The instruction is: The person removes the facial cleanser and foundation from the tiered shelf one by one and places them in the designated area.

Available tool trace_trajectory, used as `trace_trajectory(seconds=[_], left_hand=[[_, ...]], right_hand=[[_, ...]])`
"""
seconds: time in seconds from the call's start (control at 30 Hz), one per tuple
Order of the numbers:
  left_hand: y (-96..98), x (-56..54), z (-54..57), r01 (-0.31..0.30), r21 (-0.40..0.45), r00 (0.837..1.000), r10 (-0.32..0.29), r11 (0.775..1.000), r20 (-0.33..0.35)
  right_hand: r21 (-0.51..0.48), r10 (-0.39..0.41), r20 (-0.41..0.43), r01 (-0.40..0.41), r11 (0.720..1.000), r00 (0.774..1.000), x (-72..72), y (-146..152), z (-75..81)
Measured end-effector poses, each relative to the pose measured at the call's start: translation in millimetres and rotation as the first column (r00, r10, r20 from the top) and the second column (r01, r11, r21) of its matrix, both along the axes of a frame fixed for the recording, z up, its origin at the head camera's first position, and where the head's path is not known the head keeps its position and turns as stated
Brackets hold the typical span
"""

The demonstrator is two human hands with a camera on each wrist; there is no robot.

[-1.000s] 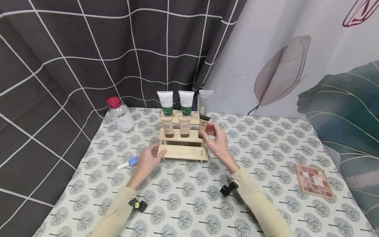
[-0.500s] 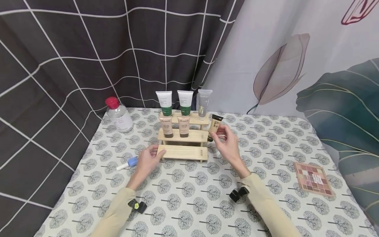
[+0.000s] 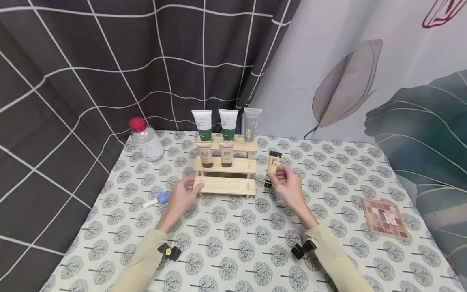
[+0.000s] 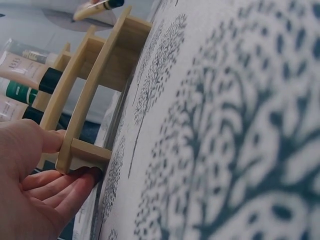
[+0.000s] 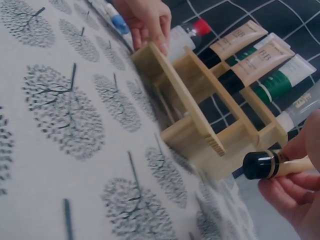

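Observation:
A small beige tube with black ends (image 3: 273, 165) is pinched between the thumb and fingers of my right hand (image 3: 290, 187), held just to the right of a three-step wooden rack (image 3: 226, 185). My left hand (image 3: 182, 194) grips the left end of the rack's lowest step, thumb on top and fingers beneath, as the left wrist view shows. On the middle step stand two BB cream tubes, a left one (image 3: 206, 154) and a right one (image 3: 226, 154). Two white-and-green tubes (image 3: 228, 123) and a grey tube (image 3: 251, 126) stand upright on the top step.
A clear bottle with a red cap (image 3: 147, 140) stands at the back left. Beside my left hand lies a blue-and-white stick-like item (image 3: 157, 199). An eyeshadow palette (image 3: 386, 219) lies at the right. Curtains (image 3: 182, 48) hang behind the table.
My right hand has lifted the beige tube off the right end of the middle step and carried it right and toward me. My left hand stays on the rack.

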State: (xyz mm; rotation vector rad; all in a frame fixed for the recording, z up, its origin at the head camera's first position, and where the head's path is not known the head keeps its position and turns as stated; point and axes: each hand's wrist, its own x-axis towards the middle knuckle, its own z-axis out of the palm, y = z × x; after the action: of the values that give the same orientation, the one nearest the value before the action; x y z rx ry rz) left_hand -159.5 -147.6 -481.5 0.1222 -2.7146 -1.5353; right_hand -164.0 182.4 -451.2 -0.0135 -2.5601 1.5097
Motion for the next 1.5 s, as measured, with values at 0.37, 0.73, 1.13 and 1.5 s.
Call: trace_trajectory(seconds=[0.37,0.73,1.13,1.5], left_hand=[[0.1,-0.4,1.5,-0.004,0.008,1.0,0.004,1.0,0.014],[1.4,0.1,4.4,-0.004,-0.01,1.0,0.004,1.0,-0.001],[1.7,-0.1,5.9,-0.009,-0.014,1.0,0.009,1.0,-0.01],[0.1,0.2,3.0,-0.017,-0.023,1.0,0.017,1.0,-0.01]], right_hand=[[0.103,-0.001,0.169,-0.017,0.995,0.986,5.5,-3,-15.1],[0.163,-0.013,0.281,-0.035,0.986,0.96,2.8,-4,-23.0],[0.251,-0.019,0.223,-0.038,0.967,0.975,5.2,2,-17.8],[0.223,0.012,0.064,-0.026,0.974,0.998,5.4,7,-0.1]])
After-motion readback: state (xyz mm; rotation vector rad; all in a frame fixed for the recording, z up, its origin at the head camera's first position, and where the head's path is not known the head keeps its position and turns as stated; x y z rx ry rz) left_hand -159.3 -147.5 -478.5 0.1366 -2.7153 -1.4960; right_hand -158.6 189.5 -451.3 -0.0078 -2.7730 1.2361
